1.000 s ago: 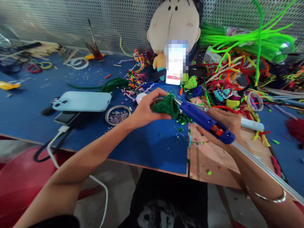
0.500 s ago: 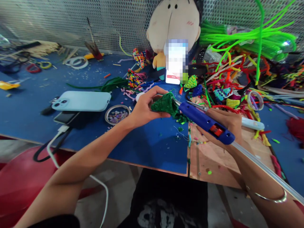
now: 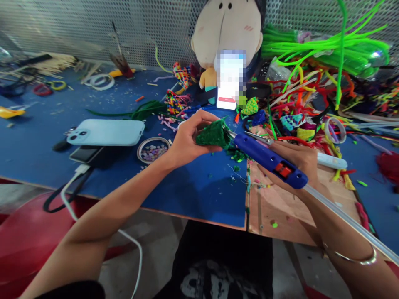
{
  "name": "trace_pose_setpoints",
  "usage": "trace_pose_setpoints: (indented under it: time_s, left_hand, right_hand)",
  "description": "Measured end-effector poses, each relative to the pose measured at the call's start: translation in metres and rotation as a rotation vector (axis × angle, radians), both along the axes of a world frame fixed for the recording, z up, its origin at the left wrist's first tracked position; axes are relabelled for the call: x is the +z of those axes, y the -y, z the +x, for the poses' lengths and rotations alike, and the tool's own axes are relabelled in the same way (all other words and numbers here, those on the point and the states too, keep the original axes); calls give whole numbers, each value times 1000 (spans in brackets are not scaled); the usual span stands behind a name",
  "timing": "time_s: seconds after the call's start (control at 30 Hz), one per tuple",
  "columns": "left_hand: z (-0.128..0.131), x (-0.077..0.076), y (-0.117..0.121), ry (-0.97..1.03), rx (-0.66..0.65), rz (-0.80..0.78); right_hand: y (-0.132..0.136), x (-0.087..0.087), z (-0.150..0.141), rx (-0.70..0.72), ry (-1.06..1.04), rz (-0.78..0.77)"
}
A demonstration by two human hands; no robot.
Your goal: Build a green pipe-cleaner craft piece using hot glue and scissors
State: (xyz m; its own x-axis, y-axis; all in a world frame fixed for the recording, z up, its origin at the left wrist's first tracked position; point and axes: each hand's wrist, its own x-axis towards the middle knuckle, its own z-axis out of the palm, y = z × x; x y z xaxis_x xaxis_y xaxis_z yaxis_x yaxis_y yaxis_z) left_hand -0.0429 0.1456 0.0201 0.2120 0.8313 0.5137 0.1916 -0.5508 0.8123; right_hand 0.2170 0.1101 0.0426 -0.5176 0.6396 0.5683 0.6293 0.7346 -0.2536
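Observation:
My left hand (image 3: 188,139) is closed around a dark green fuzzy cone (image 3: 212,135), its wide end turned to the right. It looks made of chenille stems. From the right, my right hand (image 3: 296,162) grips a blue hot glue gun (image 3: 269,160), with a long clear glue stick (image 3: 349,222) running out of its back. The metal nozzle (image 3: 230,133) meets the cone's open end; whether it touches inside is hidden. A slim pointed metal tool (image 3: 260,137) shows beyond the gun at my right fingers. Behind that hand a pale blue handle (image 3: 332,161) sticks out.
A lit phone (image 3: 227,97) leans against a plush doll (image 3: 226,33) at the back. Left lie a light blue phone (image 3: 106,132) and a round dish rim (image 3: 139,155) with beads. Tangled chenille stems (image 3: 324,45) crowd the right, beside a wooden board (image 3: 280,218).
The green cone and my left hand have shifted slightly left and up, and the cone has turned a little. The glue gun stays at its open end, nearly still.

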Motion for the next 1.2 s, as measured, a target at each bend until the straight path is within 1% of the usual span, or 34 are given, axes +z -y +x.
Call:
trace_pose_setpoints:
  time_s: [0.23, 0.47, 0.63, 0.77, 0.97, 1.2]
  left_hand:
    - [-1, 0, 0, 21, -1, 17]
    - [-1, 1, 1, 42, 15, 76]
    - [-3, -1, 1, 52, 6, 48]
    - [-5, -6, -2, 39, 18, 136]
    - [-7, -17, -10, 8, -8, 336]
    - [-7, -20, -12, 20, -5, 382]
  right_hand:
    - [0, -1, 0, -36, 24, -21]
    - [1, -1, 0, -2, 27, 19]
    - [1, -1, -1, 54, 5, 68]
    - [2, 1, -2, 83, -3, 39]
    - [5, 1, -3, 99, -6, 53]
    - [4, 1, -1, 61, 32, 106]
